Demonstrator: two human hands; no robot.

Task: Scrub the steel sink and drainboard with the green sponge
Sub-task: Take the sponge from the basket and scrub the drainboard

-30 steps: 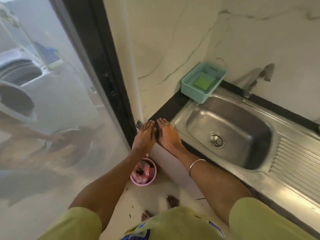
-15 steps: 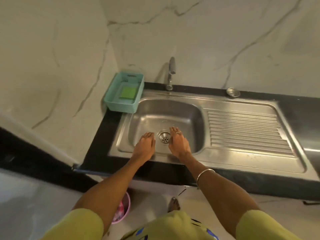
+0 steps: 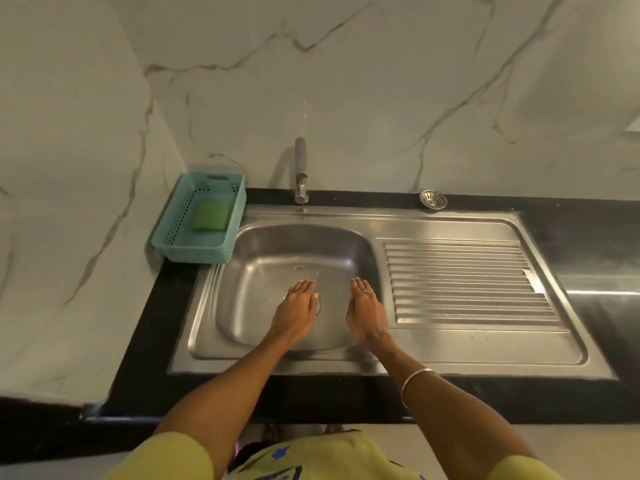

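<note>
The steel sink [image 3: 263, 258] has a deep basin on the left and a ribbed drainboard [image 3: 464, 282] on the right. The green sponge [image 3: 211, 215] lies flat inside a teal plastic basket [image 3: 194, 252] on the counter at the basin's back left corner. My left hand [image 3: 296, 311] hovers flat over the basin, covering most of the drain. My right hand [image 3: 367, 310] is beside it over the basin's right part, fingers straight, wearing a ring. Both hands hold nothing and are well apart from the sponge.
A steel tap [image 3: 300, 171] stands behind the basin against the marble wall. A loose drain strainer [image 3: 433, 199] lies on the black counter [image 3: 149, 341] behind the drainboard. The counter runs on to the right, with a marble side wall on the left.
The view has swung from the glass door to straight over the sink. Both hands went from the counter's left corner to over the basin and have spread apart.
</note>
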